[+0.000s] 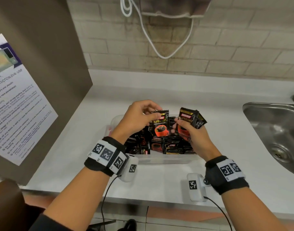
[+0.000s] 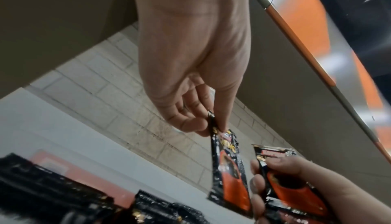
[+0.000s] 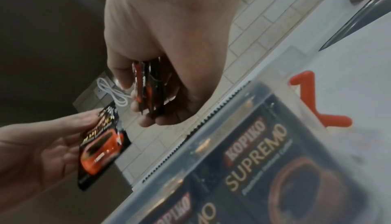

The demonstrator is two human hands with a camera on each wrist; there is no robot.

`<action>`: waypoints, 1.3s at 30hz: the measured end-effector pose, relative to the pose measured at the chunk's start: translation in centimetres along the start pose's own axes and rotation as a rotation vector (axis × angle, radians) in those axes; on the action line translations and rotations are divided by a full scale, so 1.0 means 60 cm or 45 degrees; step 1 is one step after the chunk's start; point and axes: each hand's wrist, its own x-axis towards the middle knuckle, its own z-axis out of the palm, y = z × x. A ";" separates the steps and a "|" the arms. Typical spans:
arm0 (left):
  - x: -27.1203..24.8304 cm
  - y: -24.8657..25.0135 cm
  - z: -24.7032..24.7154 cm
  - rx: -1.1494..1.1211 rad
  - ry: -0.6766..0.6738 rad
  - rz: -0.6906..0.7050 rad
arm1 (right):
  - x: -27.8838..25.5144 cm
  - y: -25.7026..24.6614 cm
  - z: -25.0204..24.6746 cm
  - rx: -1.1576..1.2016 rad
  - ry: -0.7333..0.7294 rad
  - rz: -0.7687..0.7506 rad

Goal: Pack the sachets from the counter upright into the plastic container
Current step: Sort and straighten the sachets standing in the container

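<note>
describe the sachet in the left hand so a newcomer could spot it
Left of the sink a clear plastic container sits on the white counter. The left hand pinches one sachet above it by its top edge. Unlike the right hand's bunch, it is single.

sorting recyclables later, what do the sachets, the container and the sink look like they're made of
Sachets: glossy printed film, probably foil-lined plastic, given the sheen, crinkles and serrated top edge.
Container: translucent, frosted plastic; the packs show through its wall.
Sink: brushed metal, likely stainless steel, with soft grey reflections.

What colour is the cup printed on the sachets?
Orange-red, on a black sachet; clearest in the head view.
</note>
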 end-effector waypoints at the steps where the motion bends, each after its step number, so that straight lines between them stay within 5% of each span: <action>1: 0.000 -0.006 -0.002 0.040 0.015 -0.015 | -0.001 0.001 -0.005 0.001 0.023 -0.015; 15: -0.013 -0.058 0.056 0.594 -0.202 -0.157 | -0.015 0.038 -0.032 -0.236 0.299 -0.176; 27: -0.023 -0.076 0.092 0.970 -0.097 -0.126 | -0.015 0.050 -0.048 -0.283 0.222 -0.204; 33: -0.012 -0.059 0.083 0.867 -0.080 0.025 | -0.010 0.055 -0.055 -0.201 0.285 -0.110; 39: -0.003 -0.012 0.084 0.218 -0.133 0.056 | -0.015 0.044 -0.048 -0.205 0.223 -0.176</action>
